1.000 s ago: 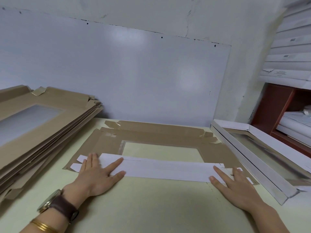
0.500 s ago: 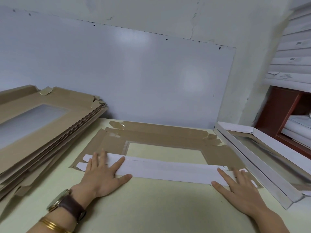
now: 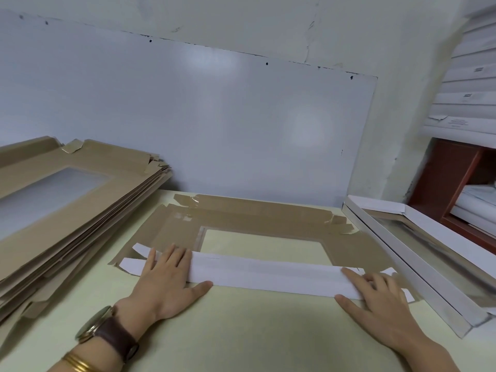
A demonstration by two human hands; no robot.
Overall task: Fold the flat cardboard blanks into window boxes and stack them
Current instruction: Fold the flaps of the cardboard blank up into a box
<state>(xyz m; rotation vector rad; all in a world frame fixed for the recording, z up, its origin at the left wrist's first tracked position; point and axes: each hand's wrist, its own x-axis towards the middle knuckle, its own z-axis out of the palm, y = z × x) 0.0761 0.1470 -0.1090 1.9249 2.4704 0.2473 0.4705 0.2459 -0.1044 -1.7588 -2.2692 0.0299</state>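
Head view: a pale yellow-green table (image 3: 241, 331) runs up to a big white panel (image 3: 188, 116) leaning against a cracked, whitish wall. On the right stands a red-brown shelf (image 3: 451, 183), with a pile of white boxes (image 3: 469, 89) on top of it.

The flat blank (image 3: 268, 218) lies brown side up in the middle of the table, and the tabletop shows through its window. Its near edge is turned over as a long white flap (image 3: 268, 272). The left hand (image 3: 163, 280) presses down flat on the flap's left end, fingers straight and thumb out on the table. The right hand (image 3: 381, 299) does the same at the right end, fingers spread and nothing gripped.

A thick stack of brown blanks (image 3: 67, 210) slopes up at the left, near the flat one. A folded white window box (image 3: 429, 237) lies just right of it. A brown-strapped watch (image 3: 107, 334) and a gold bangle (image 3: 77, 365) sit on the left wrist.

The frame cuts off the stack at the left and the folded box at the right. The shelf's contents are too dim to name, and the labels on the white boxes are too small to read.
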